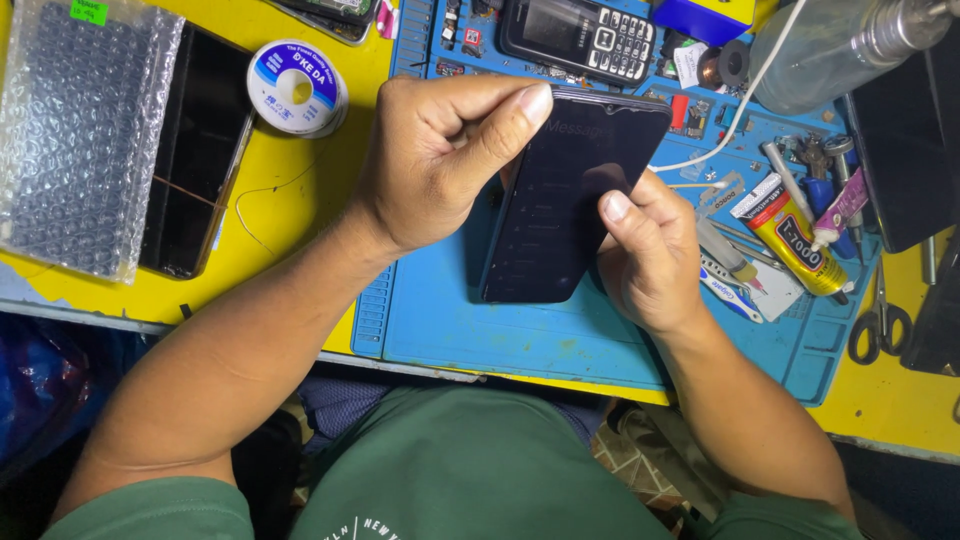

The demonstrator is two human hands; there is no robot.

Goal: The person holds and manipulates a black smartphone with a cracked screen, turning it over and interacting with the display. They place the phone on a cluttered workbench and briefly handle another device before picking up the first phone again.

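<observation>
Holding a dark smartphone [565, 200] at centre frame above a blue mat [560, 340], long axis near upright, tilted right at top. Left hand [430, 155] pinching upper edge, thumb on glass; right hand [650, 250] gripping right edge, thumb pressed on screen. Glue tube [790, 235] right; solder spool [295, 88] upper left on yellow surface [290, 215].

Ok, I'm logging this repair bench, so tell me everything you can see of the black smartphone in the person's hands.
The black smartphone is a slim, glossy slab with rounded corners. Its dark glass screen faces up, with faint greyish marks on it. It is held tilted above the blue work mat. The left hand pinches its top left corner, thumb on the glass; the right hand grips its right edge, thumb on the screen.
</observation>
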